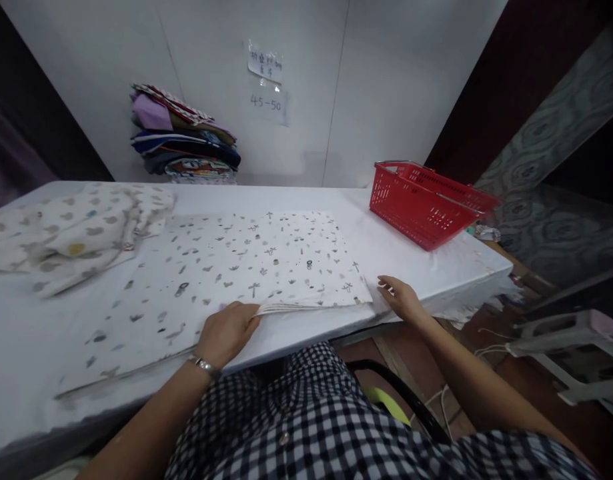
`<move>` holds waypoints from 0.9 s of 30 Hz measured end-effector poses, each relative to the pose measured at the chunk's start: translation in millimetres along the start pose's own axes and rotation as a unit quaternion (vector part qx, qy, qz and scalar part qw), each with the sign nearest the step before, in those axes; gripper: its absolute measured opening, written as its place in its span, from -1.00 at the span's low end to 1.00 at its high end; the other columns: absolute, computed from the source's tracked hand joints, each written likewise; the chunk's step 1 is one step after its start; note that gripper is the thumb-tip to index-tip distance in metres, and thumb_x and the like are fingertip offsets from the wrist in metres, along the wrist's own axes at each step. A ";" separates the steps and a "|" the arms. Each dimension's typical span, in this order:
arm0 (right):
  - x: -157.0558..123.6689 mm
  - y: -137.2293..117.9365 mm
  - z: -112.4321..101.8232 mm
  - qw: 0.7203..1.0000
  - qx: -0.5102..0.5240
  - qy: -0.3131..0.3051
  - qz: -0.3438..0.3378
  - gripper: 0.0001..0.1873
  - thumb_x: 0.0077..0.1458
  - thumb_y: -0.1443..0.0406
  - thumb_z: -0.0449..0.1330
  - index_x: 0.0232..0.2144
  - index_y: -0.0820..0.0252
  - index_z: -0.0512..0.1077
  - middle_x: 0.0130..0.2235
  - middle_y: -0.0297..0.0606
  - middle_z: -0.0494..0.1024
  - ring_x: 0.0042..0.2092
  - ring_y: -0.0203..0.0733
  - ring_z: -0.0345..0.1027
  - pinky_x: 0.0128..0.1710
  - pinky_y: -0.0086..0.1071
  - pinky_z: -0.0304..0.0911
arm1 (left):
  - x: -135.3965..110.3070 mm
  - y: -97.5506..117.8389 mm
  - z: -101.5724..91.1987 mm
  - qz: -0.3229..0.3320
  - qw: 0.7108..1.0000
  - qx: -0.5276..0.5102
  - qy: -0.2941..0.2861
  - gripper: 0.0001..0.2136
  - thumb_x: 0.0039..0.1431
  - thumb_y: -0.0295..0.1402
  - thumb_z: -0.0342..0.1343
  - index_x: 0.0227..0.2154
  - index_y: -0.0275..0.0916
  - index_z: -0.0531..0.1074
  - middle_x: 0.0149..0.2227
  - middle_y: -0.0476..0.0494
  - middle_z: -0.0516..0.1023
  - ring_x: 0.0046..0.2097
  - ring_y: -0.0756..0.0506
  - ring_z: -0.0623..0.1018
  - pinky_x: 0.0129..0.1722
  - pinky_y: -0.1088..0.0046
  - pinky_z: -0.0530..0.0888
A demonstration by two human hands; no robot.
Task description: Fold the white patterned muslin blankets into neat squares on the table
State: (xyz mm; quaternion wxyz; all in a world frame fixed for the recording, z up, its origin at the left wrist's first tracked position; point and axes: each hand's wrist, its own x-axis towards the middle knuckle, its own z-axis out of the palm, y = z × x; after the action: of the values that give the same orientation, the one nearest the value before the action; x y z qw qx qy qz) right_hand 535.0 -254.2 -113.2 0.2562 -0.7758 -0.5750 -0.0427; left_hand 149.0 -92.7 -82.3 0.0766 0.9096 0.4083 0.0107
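Note:
A white cloth [266, 263] with small grey prints lies folded in layers along the front of the table. My left hand [230, 333] is closed on its near edge around the middle, where several layers show stacked. Just off the cloth's right corner, my right hand [397, 297] hovers over the table edge with its fingers apart and nothing in them. Crumpled at the left is another cream cloth [81, 230] with grey and yellow spots, beside the printed one.
The table [351, 207] has a white cover. A red plastic basket [421, 207] stands at its right end. Against the back wall is a pile of folded fabrics [186, 137]. Paper notes [265, 67] hang on the wall. A white stool [576, 347] stands on the floor at right.

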 end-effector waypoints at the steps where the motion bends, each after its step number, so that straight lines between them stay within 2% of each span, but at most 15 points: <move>1: -1.5 -0.8 -1.2 1.000 0.018 -0.007 0.019 -0.74 0.08 0.25 0.04 -0.19 0.19 0.41 -0.30 -0.21 0.51 -0.34 -0.20 0.37 -0.32 -0.33 0.28 | 0.4 -0.2 -0.4 0.000 1.000 -0.001 0.000 -0.75 0.18 -0.26 -0.17 -0.28 -0.15 0.41 -0.31 -0.10 0.44 -0.25 -0.10 0.41 -0.37 0.44 0.25; 4: -8.7 -6.5 -1.5 0.998 0.059 -0.019 0.024 -0.80 0.06 0.27 0.04 -0.31 0.18 0.44 -0.37 -0.24 0.49 -0.37 -0.22 0.35 -0.36 -0.36 0.27 | 0.8 -0.2 -1.2 -0.001 1.000 0.001 -0.005 -0.74 0.19 -0.25 -0.18 -0.29 -0.14 0.41 -0.31 -0.11 0.44 -0.24 -0.11 0.42 -0.38 0.43 0.24; 6: -15.2 -10.1 0.3 0.996 0.082 -0.037 -0.012 -0.78 0.05 0.29 0.04 -0.26 0.18 0.42 -0.33 -0.23 0.47 -0.34 -0.23 0.34 -0.35 -0.38 0.28 | 0.8 0.4 -1.8 0.002 1.000 0.001 -0.010 -0.73 0.19 -0.24 -0.19 -0.28 -0.14 0.41 -0.32 -0.10 0.44 -0.25 -0.12 0.42 -0.39 0.43 0.23; 9: -23.0 -13.8 4.4 0.992 0.075 -0.057 -0.083 -0.69 0.06 0.31 0.06 -0.11 0.16 0.37 -0.17 -0.18 0.41 -0.18 -0.20 0.32 -0.20 -0.34 0.28 | 1.0 1.5 -2.9 -0.001 1.000 0.001 -0.015 -0.73 0.18 -0.25 -0.19 -0.28 -0.15 0.41 -0.32 -0.11 0.44 -0.25 -0.11 0.42 -0.40 0.43 0.23; 12: -22.3 -17.0 7.2 0.990 0.038 -0.056 -0.123 -0.73 0.10 0.30 0.04 -0.13 0.14 0.39 -0.14 -0.16 0.39 -0.10 -0.16 0.28 -0.13 -0.30 0.26 | 1.4 2.3 -3.5 -0.007 1.000 0.000 -0.016 -0.72 0.18 -0.24 -0.20 -0.29 -0.15 0.41 -0.31 -0.11 0.44 -0.25 -0.11 0.42 -0.41 0.44 0.22; 16: -7.1 -22.1 3.2 0.991 -0.003 -0.031 -0.127 -0.76 0.17 0.29 -0.01 -0.23 0.12 0.45 -0.22 -0.19 0.42 -0.17 -0.19 0.30 -0.18 -0.34 0.27 | 1.6 2.6 -3.5 -0.004 1.000 0.003 -0.016 -0.72 0.18 -0.24 -0.20 -0.27 -0.14 0.41 -0.30 -0.11 0.44 -0.24 -0.12 0.41 -0.41 0.44 0.22; 20: 7.1 -23.0 -0.8 0.990 -0.057 0.023 -0.129 -0.75 0.16 0.32 -0.01 -0.21 0.10 0.45 -0.21 -0.20 0.41 -0.16 -0.20 0.30 -0.23 -0.40 0.26 | 1.1 3.3 -3.9 -0.008 1.000 0.001 -0.019 -0.73 0.17 -0.25 -0.19 -0.28 -0.14 0.41 -0.30 -0.11 0.44 -0.24 -0.11 0.41 -0.39 0.44 0.22; 22: 7.7 -19.9 1.6 0.983 -0.098 0.031 -0.151 -0.73 0.14 0.37 -0.02 -0.20 0.10 0.45 -0.19 -0.19 0.41 -0.16 -0.20 0.29 -0.27 -0.41 0.25 | 0.8 3.6 -3.7 -0.008 1.000 0.002 -0.021 -0.75 0.17 -0.26 -0.18 -0.31 -0.15 0.40 -0.32 -0.11 0.43 -0.25 -0.10 0.40 -0.38 0.44 0.23; 27: -2.3 -10.3 9.1 0.966 -0.139 -0.056 -0.210 -0.68 0.10 0.43 -0.02 -0.17 0.13 0.44 -0.18 -0.16 0.42 -0.16 -0.18 0.28 -0.29 -0.42 0.25 | 0.3 3.0 -1.8 -0.001 1.000 0.004 -0.023 -0.76 0.15 -0.27 -0.15 -0.28 -0.15 0.40 -0.30 -0.11 0.42 -0.24 -0.11 0.40 -0.37 0.43 0.24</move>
State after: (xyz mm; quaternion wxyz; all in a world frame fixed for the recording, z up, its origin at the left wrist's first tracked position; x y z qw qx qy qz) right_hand 522.8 -249.9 -118.3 0.0988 -0.6665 -0.7271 -0.1317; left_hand 151.3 -94.1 -80.1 0.0818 0.9094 0.4075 -0.0118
